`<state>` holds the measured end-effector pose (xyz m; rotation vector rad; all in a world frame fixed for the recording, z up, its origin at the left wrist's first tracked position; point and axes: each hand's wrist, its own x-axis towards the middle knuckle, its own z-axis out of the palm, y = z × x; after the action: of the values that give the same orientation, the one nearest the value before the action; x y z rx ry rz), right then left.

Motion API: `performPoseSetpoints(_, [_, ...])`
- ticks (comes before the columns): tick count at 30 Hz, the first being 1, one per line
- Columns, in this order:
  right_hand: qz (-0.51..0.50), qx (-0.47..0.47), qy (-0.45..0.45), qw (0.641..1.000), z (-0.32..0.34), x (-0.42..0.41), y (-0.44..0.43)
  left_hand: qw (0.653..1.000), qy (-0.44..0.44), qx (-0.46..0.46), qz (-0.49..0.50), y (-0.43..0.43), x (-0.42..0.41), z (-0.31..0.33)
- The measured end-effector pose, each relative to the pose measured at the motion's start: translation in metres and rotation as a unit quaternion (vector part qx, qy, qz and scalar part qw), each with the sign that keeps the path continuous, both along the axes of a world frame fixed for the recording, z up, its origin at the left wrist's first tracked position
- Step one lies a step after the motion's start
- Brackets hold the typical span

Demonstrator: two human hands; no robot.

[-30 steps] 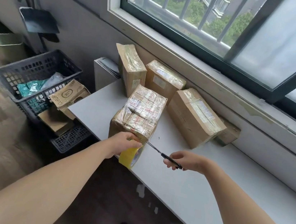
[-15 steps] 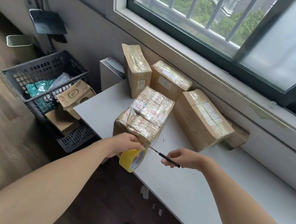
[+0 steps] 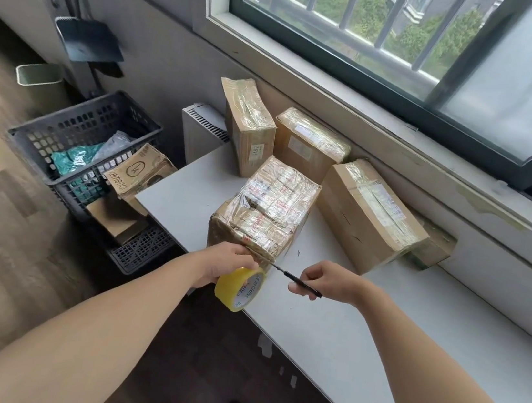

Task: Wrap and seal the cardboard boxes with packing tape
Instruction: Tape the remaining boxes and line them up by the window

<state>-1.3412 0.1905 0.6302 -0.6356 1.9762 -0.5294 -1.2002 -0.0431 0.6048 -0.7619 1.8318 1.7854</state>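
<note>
A tape-wrapped cardboard box [image 3: 267, 208] stands near the front edge of the white table [image 3: 357, 342]. My left hand [image 3: 226, 262] grips a yellow roll of packing tape [image 3: 239, 287] just below the box's near corner. My right hand [image 3: 325, 282] holds black-handled scissors [image 3: 295, 278], whose blades point left at the tape between the roll and the box. Three more taped boxes stand behind: an upright one [image 3: 249, 124], one against the wall [image 3: 309, 142] and a large one to the right [image 3: 367, 214].
A black plastic crate [image 3: 74, 128] with bags and loose cardboard [image 3: 136, 174] stands on the floor to the left of the table. A white heater [image 3: 200, 128] is at the table's far left end. A dustpan [image 3: 88, 41] leans on the wall. A small flat box [image 3: 431, 246] lies under the windowsill.
The tape roll has tilted and swung a little lower under my left hand. The scissors stay at the tape by the box's corner. The view has shifted slightly.
</note>
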Motion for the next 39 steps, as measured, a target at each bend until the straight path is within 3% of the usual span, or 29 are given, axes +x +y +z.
performPoseSetpoints(3, [0.002, 0.007, 0.007, 1.000, 0.004, 0.004, -0.002, 1.000, 0.008, -0.012, 0.028, 0.000, 0.001, -0.006])
performPoseSetpoints(6, [-0.008, 0.007, 0.023, 1.000, 0.007, 0.007, -0.002, 0.997, 0.018, -0.079, -0.011, -0.001, 0.005, -0.010])
performPoseSetpoints(9, [-0.001, 0.034, 0.048, 0.998, 0.006, 0.013, -0.002, 0.996, 0.018, -0.088, -0.021, 0.000, 0.014, -0.014])
performPoseSetpoints(13, [0.088, 0.164, 0.146, 0.972, -0.018, 0.028, 0.008, 0.995, 0.035, -0.088, -0.020, -0.002, 0.017, -0.018])
performPoseSetpoints(18, [0.011, 0.232, 0.265, 0.936, -0.054, 0.034, 0.033, 0.992, 0.043, -0.110, -0.043, 0.000, 0.013, -0.025])
performPoseSetpoints(27, [0.022, 0.269, 0.220, 0.937, -0.079, 0.020, 0.059, 0.980, 0.046, -0.157, -0.113, 0.017, -0.007, -0.021])
performPoseSetpoints(30, [-0.043, 0.221, 0.265, 0.938, -0.081, 0.011, 0.049, 0.973, 0.049, -0.177, -0.141, 0.012, -0.011, -0.019])
performPoseSetpoints(33, [-0.139, 0.009, 0.379, 0.915, -0.059, 0.010, 0.019, 0.966, 0.046, -0.190, -0.171, 0.001, -0.006, -0.013])
performPoseSetpoints(36, [-0.024, -0.168, 0.502, 0.848, -0.020, 0.016, -0.031, 0.953, 0.033, -0.216, -0.209, -0.021, 0.001, -0.008])
performPoseSetpoints(39, [0.121, -0.111, 0.473, 0.865, -0.012, 0.033, -0.080, 0.944, 0.018, -0.230, -0.235, -0.054, 0.004, -0.008])
